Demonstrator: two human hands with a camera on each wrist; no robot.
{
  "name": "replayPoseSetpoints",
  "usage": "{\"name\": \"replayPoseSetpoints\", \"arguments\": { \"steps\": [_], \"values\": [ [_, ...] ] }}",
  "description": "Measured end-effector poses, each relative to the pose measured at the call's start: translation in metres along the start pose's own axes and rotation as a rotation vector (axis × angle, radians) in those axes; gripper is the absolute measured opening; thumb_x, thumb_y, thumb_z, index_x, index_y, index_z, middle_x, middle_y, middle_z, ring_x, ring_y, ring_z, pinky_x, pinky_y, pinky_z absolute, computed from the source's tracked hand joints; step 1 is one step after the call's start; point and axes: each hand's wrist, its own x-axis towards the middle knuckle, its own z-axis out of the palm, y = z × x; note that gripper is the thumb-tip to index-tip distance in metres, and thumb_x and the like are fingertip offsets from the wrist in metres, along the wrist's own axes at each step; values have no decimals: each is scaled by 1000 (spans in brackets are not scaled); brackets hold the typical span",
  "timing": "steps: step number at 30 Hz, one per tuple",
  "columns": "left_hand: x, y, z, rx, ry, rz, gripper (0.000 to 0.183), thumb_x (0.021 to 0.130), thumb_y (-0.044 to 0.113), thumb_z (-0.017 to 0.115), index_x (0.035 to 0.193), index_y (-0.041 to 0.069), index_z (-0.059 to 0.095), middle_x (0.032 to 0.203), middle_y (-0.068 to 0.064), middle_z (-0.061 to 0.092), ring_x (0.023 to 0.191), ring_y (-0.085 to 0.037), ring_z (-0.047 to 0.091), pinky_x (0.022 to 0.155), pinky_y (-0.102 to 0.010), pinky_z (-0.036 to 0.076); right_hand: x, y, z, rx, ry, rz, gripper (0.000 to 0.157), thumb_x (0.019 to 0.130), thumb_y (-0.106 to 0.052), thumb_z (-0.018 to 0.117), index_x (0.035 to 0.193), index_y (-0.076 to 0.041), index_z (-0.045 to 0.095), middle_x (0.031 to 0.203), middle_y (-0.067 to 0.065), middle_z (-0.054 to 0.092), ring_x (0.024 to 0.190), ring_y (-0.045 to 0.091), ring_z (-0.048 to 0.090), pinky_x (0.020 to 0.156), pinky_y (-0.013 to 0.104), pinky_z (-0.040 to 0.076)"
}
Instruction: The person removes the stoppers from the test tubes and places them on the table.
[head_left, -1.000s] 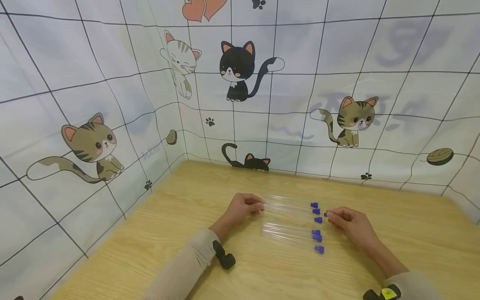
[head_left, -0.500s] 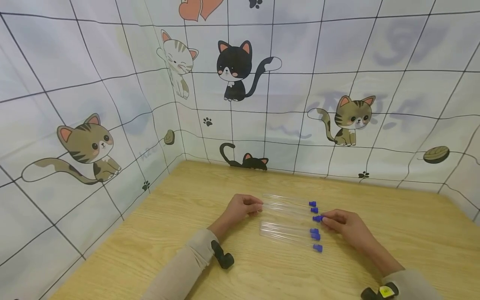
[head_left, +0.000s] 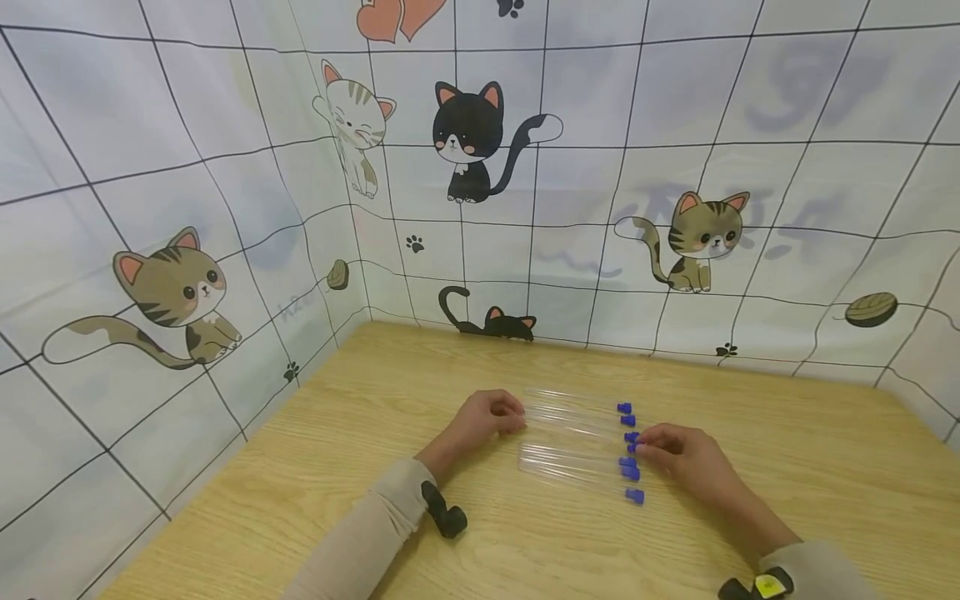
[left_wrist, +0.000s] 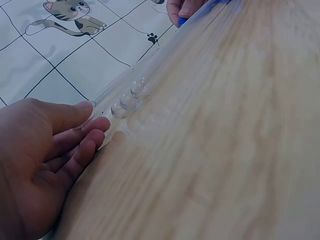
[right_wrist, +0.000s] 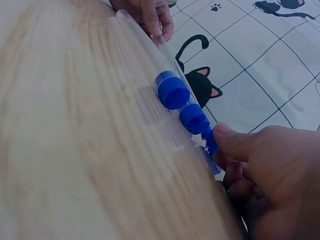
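Note:
Several clear test tubes lie on the table in two groups, a far group (head_left: 570, 408) and a near group (head_left: 566, 458). Blue stoppers sit at their right ends, such as the nearest stopper (head_left: 634, 497). My left hand (head_left: 486, 418) is at the left, rounded end of a far-group tube, which thumb and fingers pinch in the left wrist view. My right hand (head_left: 693, 457) pinches a small blue stopper (right_wrist: 212, 143) between thumb and fingers. That stopper is close beside the other stoppers at the tube mouths, and the fingertips partly hide it.
The wooden table (head_left: 300, 492) meets a cat-print sheet (head_left: 570, 267) at the back and left. Two blue stoppers (head_left: 624, 408) of the far group lie just behind the right hand's fingertips. Black wrist mounts (head_left: 448, 517) sit on both sleeves.
My right hand has moved left with the blue stopper to the row of tube mouths, then slightly toward me. My left hand stays at the tube's end, shifting only slightly.

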Motion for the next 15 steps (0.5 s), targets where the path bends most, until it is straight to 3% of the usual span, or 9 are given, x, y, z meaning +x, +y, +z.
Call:
{"name": "replayPoseSetpoints", "arguments": {
  "steps": [9, 15],
  "values": [
    [-2, 2, 4, 178, 13, 75, 7, 84, 21, 76, 89, 17, 74, 85, 8, 63, 78, -9, 54, 69, -26, 45, -1, -1, 3, -26, 6, -33, 20, 90, -35, 67, 101, -19, 70, 99, -5, 69, 95, 19, 63, 81, 40, 47],
    [1, 1, 7, 200, 11, 83, 5, 83, 19, 76, 87, 16, 74, 76, 6, 59, 71, -10, 50, 64, -25, 41, -1, -1, 2, -29, -1, -41, 18, 90, -33, 68, 101, -19, 71, 98, -6, 69, 92, 16, 64, 80, 38, 48]
  ]
}}
